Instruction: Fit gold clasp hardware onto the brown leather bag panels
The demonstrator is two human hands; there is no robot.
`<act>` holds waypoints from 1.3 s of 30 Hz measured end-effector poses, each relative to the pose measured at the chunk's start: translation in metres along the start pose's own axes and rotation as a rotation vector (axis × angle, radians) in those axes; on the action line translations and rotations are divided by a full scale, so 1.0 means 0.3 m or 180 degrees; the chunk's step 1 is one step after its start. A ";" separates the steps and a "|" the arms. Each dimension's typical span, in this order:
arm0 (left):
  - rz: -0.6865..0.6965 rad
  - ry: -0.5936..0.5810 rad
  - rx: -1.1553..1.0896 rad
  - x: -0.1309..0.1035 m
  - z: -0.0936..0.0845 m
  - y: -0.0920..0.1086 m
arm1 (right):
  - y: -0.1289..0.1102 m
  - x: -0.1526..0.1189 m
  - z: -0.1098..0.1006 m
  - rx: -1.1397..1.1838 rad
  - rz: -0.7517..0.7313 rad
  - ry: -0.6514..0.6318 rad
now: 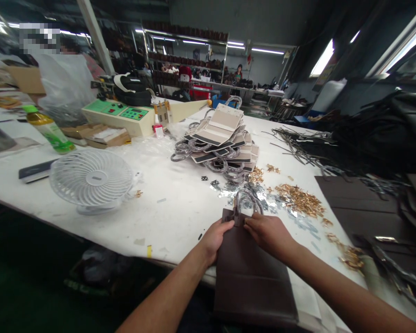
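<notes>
A dark brown leather bag panel (249,277) lies over the table's front edge, its upper end pointing away from me. A plastic-wrapped handle (246,200) is attached at that upper end. My left hand (215,238) grips the panel's left edge, the thumb pressing on top near the handle's base. With fingers pinched together, my right hand (267,232) touches the panel beside the handle's right base. Whatever is between those fingertips is too small to make out. Just beyond lie thin silver metal plates (225,188) and a heap of small gold-coloured fasteners (303,199).
Panels with wrapped handles form a pile (225,134) at the table's middle. To the left stand a white fan (92,178), a green-capped bottle (50,129) and a cream machine (121,115). More brown panels (357,203) and dark strips (294,145) lie right. People are in the background.
</notes>
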State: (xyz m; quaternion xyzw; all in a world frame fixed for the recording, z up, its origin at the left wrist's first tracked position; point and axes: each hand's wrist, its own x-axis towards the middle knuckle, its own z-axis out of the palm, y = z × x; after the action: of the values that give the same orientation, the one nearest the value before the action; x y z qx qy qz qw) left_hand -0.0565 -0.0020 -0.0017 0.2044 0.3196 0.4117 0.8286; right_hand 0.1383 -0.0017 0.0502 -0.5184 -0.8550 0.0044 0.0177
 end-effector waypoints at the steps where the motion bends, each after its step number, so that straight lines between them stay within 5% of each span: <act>1: -0.0011 -0.0008 -0.0006 0.000 0.000 0.000 | 0.002 0.001 0.003 0.0022 0.0028 0.0044; 9: -0.0002 0.0009 0.0000 -0.008 0.003 0.010 | 0.042 0.001 0.025 0.1249 0.0346 0.0369; 16: -0.0030 0.0150 0.0006 0.005 0.018 0.020 | -0.063 0.002 0.032 0.0101 0.0265 0.0303; 20: -0.0031 0.0249 0.0191 0.021 0.017 0.028 | -0.074 0.014 0.002 0.0242 0.0489 0.0365; 23: 0.0199 0.0232 0.0580 0.025 0.017 0.028 | -0.049 -0.031 -0.002 0.0788 0.0601 0.0769; 27: 0.0771 0.0543 0.1430 0.023 0.029 0.004 | 0.109 -0.175 0.005 0.0921 0.1254 0.1102; 32: 0.1325 0.0811 0.2265 0.022 0.055 -0.030 | 0.464 -0.383 0.004 0.0336 0.2444 0.0750; 35: 0.1536 0.0925 0.2978 0.017 0.064 -0.024 | 0.612 -0.441 0.015 0.0322 0.2590 0.0403; 39: 0.1568 0.1003 0.3380 0.013 0.074 -0.009 | 0.681 -0.436 0.039 0.0492 0.2461 0.0151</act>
State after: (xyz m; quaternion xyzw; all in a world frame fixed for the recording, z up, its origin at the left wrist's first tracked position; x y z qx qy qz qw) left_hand -0.0379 -0.0021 0.0110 0.5945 0.5435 0.4010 0.4364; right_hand 0.3794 -0.0228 0.0297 -0.7992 -0.5932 0.0631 0.0734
